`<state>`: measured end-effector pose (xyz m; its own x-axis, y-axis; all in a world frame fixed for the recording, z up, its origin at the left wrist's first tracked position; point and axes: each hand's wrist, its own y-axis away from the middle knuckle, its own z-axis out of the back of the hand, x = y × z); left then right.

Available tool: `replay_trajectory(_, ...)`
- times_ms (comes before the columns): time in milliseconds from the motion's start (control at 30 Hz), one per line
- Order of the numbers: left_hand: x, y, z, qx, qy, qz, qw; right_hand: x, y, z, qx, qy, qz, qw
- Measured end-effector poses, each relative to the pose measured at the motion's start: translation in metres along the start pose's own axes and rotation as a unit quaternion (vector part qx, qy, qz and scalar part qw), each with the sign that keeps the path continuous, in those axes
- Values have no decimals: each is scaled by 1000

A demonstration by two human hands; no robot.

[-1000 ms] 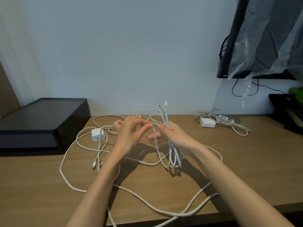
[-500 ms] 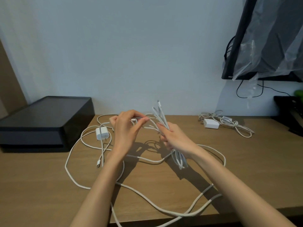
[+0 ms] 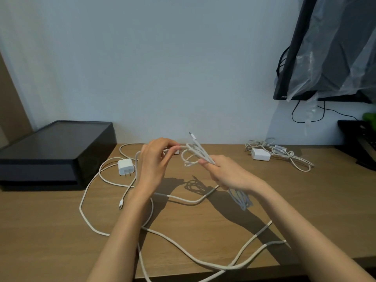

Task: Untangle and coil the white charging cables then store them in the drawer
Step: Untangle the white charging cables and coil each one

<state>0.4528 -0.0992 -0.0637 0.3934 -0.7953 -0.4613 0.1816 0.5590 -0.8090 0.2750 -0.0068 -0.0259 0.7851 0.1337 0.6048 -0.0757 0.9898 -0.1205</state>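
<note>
Her right hand (image 3: 225, 173) grips the coiled cable bundle (image 3: 198, 154) steady so her left hand (image 3: 155, 159) can pinch its loose strand and wind it.

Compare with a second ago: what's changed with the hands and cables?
The right hand has tipped its cable bundle from near upright to a slant, with the plug end toward the left hand. The left hand has drawn back a little, still pinching a strand that runs to the bundle's top. Neither hand let go. The white charger, the second cable heap and the black box lie as before.
</note>
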Motion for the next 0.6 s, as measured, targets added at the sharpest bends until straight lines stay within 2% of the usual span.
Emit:
replay_trajectory(67, 3, -1, 2, -16, 1, 17, 1000, -5, 4, 6, 2, -156, -29, 987)
replay_trajectory(167, 3, 0, 0, -1, 6, 41, 999, -15, 5, 15, -7, -334, -61, 941)
replay_trajectory(300, 0, 1, 0, 13, 47, 80, 996, -26, 0, 25, -67, -535, -79, 838)
replay_trajectory(400, -1, 1, 3, -3, 70, 116, 991, -31, -1, 29, -138, -613, -64, 776)
replay_trajectory(500, -8, 2, 1, -2, 58, 143, 988, -30, -3, 28, -188, -613, -66, 765)
replay_trajectory(600, -16, 4, -6, 3, 34, 146, 989, -25, -5, 17, -212, -550, -91, 803)
